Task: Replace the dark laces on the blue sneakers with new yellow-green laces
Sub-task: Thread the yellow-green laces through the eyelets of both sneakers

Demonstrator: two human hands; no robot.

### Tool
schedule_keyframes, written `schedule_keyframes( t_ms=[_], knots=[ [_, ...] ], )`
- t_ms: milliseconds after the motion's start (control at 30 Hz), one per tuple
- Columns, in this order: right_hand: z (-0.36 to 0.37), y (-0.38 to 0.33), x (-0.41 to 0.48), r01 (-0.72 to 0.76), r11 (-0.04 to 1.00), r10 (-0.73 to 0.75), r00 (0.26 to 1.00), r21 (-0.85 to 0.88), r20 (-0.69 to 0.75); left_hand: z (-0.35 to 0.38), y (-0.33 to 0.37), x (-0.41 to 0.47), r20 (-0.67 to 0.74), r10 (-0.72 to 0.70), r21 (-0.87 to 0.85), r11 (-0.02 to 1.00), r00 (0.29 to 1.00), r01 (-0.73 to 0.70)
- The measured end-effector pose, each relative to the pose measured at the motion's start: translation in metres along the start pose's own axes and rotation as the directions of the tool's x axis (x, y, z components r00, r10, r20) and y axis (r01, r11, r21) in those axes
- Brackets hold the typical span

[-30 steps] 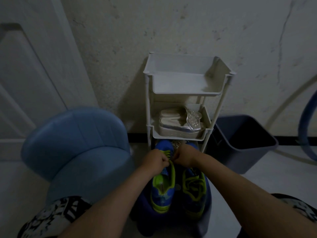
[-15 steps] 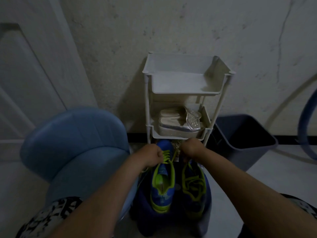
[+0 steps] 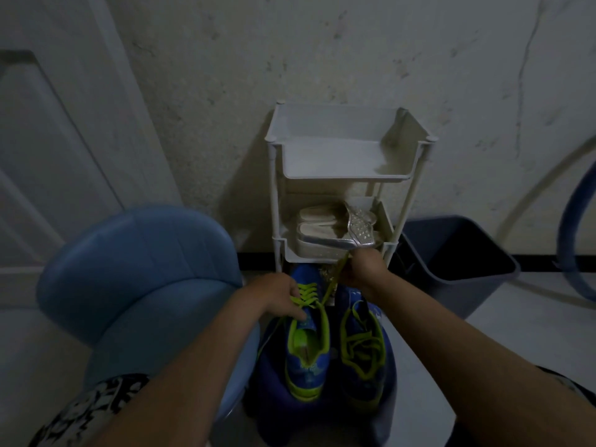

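Dim, bluish, grainy view; soft shadows on wall, wide-angle bending at edges

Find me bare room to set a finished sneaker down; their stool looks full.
Free: the rack's top tray, the blue chair seat left of the sneakers, and floor beside the grey bin. Crowded: the middle shelf with silver sandals, and around the sneakers, where the right hand pulls a lace taut.

Head-worn view, steeply downward, close over the hands [image 3: 322, 285].
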State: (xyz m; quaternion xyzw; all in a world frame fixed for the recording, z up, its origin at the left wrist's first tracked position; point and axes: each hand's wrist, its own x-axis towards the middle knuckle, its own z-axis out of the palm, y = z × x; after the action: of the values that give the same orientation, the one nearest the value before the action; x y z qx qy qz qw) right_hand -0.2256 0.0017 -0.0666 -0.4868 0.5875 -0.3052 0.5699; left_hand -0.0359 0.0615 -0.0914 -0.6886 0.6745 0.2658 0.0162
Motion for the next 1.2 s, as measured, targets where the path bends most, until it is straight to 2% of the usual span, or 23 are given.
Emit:
schedule_keyframes(
  t_ms=[33, 100, 133, 233, 333, 400, 467, 533, 567, 700, 733, 800, 867, 933, 1000, 1067, 1133, 1200],
  knots=[
    [0.002, 0.001, 0.000, 0.040, 0.997, -0.037, 0.998, -0.065, 0.043, 0.001, 0.000, 0.000, -0.006, 0.002, 0.050, 0.999, 1.000, -0.001],
    [0.004, -0.001, -0.001, 0.164, 0.922, -0.107, 0.978, -0.349, 0.178, 0.003, 0.001, 0.000, -0.015, 0.013, 0.072, 0.997, 1.000, -0.012],
    [0.005, -0.001, 0.000, 0.251, 0.830, -0.166, 0.964, -0.499, 0.208, 0.004, 0.001, 0.001, -0.014, 0.016, 0.045, 0.999, 1.000, -0.015],
    [0.006, 0.006, 0.000, 0.395, 0.606, -0.266, 0.919, -0.691, 0.291, 0.007, 0.002, 0.001, -0.009, 0.027, -0.042, 0.999, 1.000, -0.027],
    [0.003, 0.007, -0.006, 0.419, 0.241, -0.151, 0.907, -0.875, 0.393, 0.007, 0.002, 0.000, -0.015, 0.036, -0.066, 0.997, 0.999, -0.037],
    [0.000, 0.002, -0.011, 0.434, 0.126, -0.093, 0.901, -0.892, 0.425, 0.008, 0.001, 0.001, -0.028, 0.043, -0.071, 0.996, 0.999, -0.045],
    [-0.004, 0.001, -0.009, 0.435, 0.077, -0.076, 0.900, -0.897, 0.430, 0.010, -0.001, 0.001, -0.042, 0.037, -0.069, 0.997, 0.998, -0.040],
    [-0.005, 0.002, -0.002, 0.390, 0.108, -0.076, 0.920, -0.914, 0.384, 0.010, -0.002, 0.002, -0.028, 0.020, -0.094, 0.995, 0.999, -0.022],
    [-0.005, 0.003, 0.001, 0.366, 0.162, -0.102, 0.930, -0.917, 0.353, 0.011, -0.002, 0.002, -0.014, 0.013, -0.112, 0.994, 1.000, -0.015],
    [-0.007, 0.003, 0.010, 0.287, 0.501, -0.333, 0.935, -0.817, 0.125, 0.012, 0.001, 0.002, 0.057, -0.001, -0.186, 0.982, 0.998, 0.012],
    [-0.007, 0.002, 0.010, 0.276, 0.598, -0.358, 0.932, -0.752, 0.057, 0.012, 0.002, 0.001, 0.065, -0.003, -0.195, 0.981, 0.998, 0.016],
    [-0.005, 0.001, 0.010, 0.255, 0.803, -0.312, 0.950, -0.539, -0.015, 0.013, 0.002, 0.001, 0.071, -0.007, -0.195, 0.981, 0.997, 0.021],
    [0.000, -0.002, 0.005, 0.195, 0.954, -0.194, 0.981, -0.228, 0.028, 0.013, 0.003, 0.001, 0.072, -0.009, -0.187, 0.982, 0.997, 0.022],
    [0.004, -0.004, -0.004, 0.099, 0.995, -0.094, 0.982, -0.028, 0.161, 0.013, 0.003, 0.001, 0.067, -0.009, -0.185, 0.982, 0.998, 0.021],
    [0.006, -0.006, -0.007, 0.065, 0.997, -0.057, 0.976, -0.033, 0.212, 0.012, 0.004, 0.000, 0.064, -0.009, -0.179, 0.984, 0.998, 0.020],
    [0.002, -0.008, -0.005, 0.098, 0.990, -0.087, 0.992, -0.107, 0.096, 0.013, 0.003, 0.000, 0.074, -0.014, -0.191, 0.981, 0.997, 0.028],
    [-0.005, -0.008, 0.002, 0.168, 0.962, -0.180, 0.983, -0.216, -0.038, 0.014, 0.001, 0.000, 0.085, -0.022, -0.214, 0.976, 0.996, 0.040],
    [-0.007, -0.007, 0.006, 0.217, 0.946, -0.239, 0.969, -0.242, -0.061, 0.014, 0.001, 0.000, 0.084, -0.024, -0.225, 0.973, 0.996, 0.042]
  ],
)
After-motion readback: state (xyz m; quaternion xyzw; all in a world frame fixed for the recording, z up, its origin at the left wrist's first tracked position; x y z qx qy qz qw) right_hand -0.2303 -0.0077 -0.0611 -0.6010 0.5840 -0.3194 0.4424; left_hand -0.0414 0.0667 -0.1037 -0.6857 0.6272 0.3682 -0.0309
